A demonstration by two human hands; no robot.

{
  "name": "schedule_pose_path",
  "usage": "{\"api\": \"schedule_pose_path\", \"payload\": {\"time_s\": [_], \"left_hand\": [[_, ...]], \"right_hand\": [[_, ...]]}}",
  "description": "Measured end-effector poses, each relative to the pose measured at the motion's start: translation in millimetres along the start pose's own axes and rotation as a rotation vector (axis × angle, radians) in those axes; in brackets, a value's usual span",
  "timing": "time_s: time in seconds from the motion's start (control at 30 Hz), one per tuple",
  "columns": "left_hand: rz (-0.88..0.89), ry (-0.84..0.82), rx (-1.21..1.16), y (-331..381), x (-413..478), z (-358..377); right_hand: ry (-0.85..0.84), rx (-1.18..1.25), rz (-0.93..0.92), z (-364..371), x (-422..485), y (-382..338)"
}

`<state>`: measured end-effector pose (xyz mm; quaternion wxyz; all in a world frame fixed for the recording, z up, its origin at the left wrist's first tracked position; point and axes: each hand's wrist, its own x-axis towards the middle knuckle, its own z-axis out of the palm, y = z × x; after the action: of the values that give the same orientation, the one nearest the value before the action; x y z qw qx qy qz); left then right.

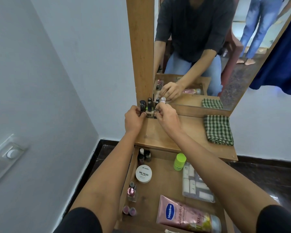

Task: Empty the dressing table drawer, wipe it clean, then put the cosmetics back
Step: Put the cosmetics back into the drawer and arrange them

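At the foot of the mirror (225, 47), a dark bottle (142, 104) is held in the left grip (134, 119) and a small bottle (156, 110) is pinched in the right grip (166, 117), both crowded among upright bottles (149, 106) on the table (183, 132). Neighbours could be toppled by a nudge; the drawer (165, 180) below the mirror is not yet emptied.

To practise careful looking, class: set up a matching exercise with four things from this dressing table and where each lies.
Things: 1 checked cloth; 2 Vaseline tube; 3 white tub; 4 lime-green bottle.
Places: A drawer, left side; B tabletop, right; C drawer, back; D drawer, front.
Pairs: 1-B; 2-D; 3-A; 4-C.
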<state>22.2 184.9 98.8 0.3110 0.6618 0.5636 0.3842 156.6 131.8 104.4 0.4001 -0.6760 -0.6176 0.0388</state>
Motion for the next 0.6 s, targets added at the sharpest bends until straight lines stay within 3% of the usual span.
{"api": "schedule_pose_path", "payload": {"time_s": [0.4,0.6], "left_hand": [[0.013,0.002,-0.022,-5.4,-7.5,-0.9],[0.01,0.003,-0.046,-7.8,-10.6,-3.6]], "right_hand": [[0.012,-0.044,0.012,-0.5,2.3,-3.2],[-0.022,-0.092,-0.111,-1.5,10.7,-9.7]]}}
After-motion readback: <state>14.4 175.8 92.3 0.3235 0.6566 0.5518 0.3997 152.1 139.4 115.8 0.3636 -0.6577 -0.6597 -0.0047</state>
